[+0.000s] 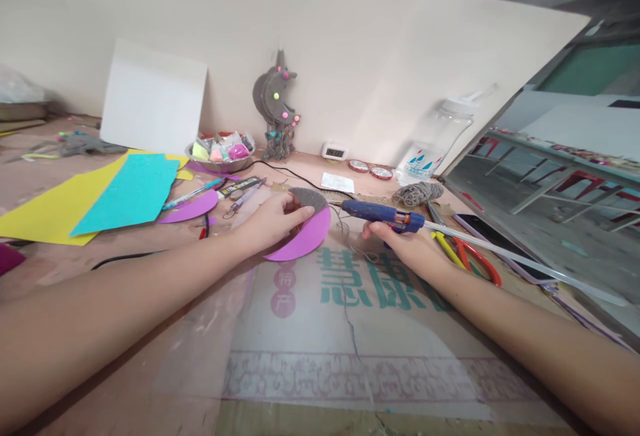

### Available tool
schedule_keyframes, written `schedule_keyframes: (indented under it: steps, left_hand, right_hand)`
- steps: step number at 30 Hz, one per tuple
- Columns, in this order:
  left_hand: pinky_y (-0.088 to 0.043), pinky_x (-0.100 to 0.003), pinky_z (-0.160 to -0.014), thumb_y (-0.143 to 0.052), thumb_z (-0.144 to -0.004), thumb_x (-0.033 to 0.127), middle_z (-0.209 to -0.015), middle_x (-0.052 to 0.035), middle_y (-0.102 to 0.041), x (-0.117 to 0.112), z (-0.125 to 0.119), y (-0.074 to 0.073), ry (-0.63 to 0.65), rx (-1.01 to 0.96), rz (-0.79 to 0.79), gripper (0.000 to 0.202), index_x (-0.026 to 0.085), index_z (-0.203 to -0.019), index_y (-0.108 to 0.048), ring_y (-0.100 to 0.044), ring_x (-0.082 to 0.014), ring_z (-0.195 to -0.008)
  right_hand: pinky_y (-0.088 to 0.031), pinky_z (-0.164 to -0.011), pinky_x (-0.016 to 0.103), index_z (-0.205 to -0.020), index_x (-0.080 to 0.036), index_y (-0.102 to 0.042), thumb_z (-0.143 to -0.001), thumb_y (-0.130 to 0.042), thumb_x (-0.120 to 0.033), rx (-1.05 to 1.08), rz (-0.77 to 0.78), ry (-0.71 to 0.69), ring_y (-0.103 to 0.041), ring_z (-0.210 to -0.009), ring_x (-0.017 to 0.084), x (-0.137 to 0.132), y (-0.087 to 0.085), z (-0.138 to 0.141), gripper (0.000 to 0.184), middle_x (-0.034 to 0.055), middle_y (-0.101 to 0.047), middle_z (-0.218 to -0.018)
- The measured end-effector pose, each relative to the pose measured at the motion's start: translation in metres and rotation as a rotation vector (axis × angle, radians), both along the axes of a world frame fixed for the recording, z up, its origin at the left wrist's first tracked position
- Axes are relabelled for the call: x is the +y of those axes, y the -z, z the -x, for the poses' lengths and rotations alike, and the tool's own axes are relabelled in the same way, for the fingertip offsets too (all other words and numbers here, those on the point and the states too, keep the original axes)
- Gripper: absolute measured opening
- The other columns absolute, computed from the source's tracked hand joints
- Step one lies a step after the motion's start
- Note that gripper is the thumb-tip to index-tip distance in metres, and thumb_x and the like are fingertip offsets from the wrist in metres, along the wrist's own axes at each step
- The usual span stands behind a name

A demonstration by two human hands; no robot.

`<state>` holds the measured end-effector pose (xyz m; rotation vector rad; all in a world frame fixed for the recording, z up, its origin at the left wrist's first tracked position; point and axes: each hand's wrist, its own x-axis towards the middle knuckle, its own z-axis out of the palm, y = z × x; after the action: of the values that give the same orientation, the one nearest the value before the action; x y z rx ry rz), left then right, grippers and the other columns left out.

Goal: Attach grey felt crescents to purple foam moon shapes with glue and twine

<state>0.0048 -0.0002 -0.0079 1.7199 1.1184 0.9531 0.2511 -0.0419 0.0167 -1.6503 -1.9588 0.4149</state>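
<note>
My left hand [283,216] pinches a round purple piece of paper or foam [307,236], whose upper part is covered by grey yarn or felt [307,199]. In my right hand [400,243] is a blue hot glue gun [380,213], its nozzle pointing left at the edge of the grey part. A long clear glue stick [525,259] sticks out of the gun's back end. A thin strand of grey yarn [345,226] hangs between the two hands. Whether the nozzle touches the grey part I cannot tell.
Yellow sheets [45,213] and a turquoise sheet [130,193] lie left. Behind stand a bowl of coloured packets [223,156], a grey moon ornament [275,99] and a clear bottle [435,139]. Right are a yarn ball [417,193], red-handled pliers [477,263] and a phone [505,246].
</note>
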Motion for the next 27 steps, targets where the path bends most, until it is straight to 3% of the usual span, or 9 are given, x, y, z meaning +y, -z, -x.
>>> schedule_keyframes:
  steps: [13,21,24,27]
  left_hand:
    - [-0.037,-0.024,-0.053,-0.055,-0.077,0.050,-0.064,0.0012,-0.055,-0.001,0.000,-0.001,0.021,-0.011,0.018,0.034,0.017,-0.075,-0.050,-0.051,-0.0111,-0.056]
    - [-0.039,-0.024,-0.055,-0.054,-0.077,0.052,-0.068,0.0001,-0.058,0.001,0.001,0.001,0.022,0.022,0.009,0.036,0.017,-0.080,-0.052,-0.054,-0.0126,-0.060]
    - [-0.039,-0.025,-0.056,-0.053,-0.077,0.053,-0.070,-0.0001,-0.059,0.002,0.001,0.001,0.031,0.027,0.006,0.037,0.016,-0.083,-0.054,-0.054,-0.0129,-0.061]
    - [-0.039,-0.025,-0.056,-0.053,-0.077,0.053,-0.069,0.0002,-0.057,-0.001,0.000,-0.001,0.025,0.052,-0.007,0.037,0.016,-0.081,-0.053,-0.053,-0.0131,-0.062]
  right_hand:
    - [-0.046,-0.068,0.031,-0.066,-0.023,-0.064,-0.082,-0.045,-0.048,-0.004,0.016,0.017,-0.060,-0.071,0.019,0.003,0.000,0.001,0.035,0.0005,-0.067,-0.075]
    - [-0.049,-0.067,0.028,-0.075,-0.018,-0.064,-0.084,-0.045,-0.051,0.261,-0.064,-0.024,-0.063,-0.081,0.020,0.010,-0.015,-0.003,0.039,0.0065,-0.069,-0.083]
    - [-0.050,-0.070,0.028,-0.079,-0.019,-0.065,-0.083,-0.047,-0.052,0.263,-0.073,-0.007,-0.065,-0.082,0.020,0.022,-0.023,-0.008,0.038,0.0071,-0.070,-0.085]
    - [-0.049,-0.071,0.030,-0.084,-0.019,-0.068,-0.080,-0.052,-0.052,0.089,-0.100,0.023,-0.064,-0.084,0.022,0.049,-0.031,-0.013,0.038,0.0060,-0.071,-0.089]
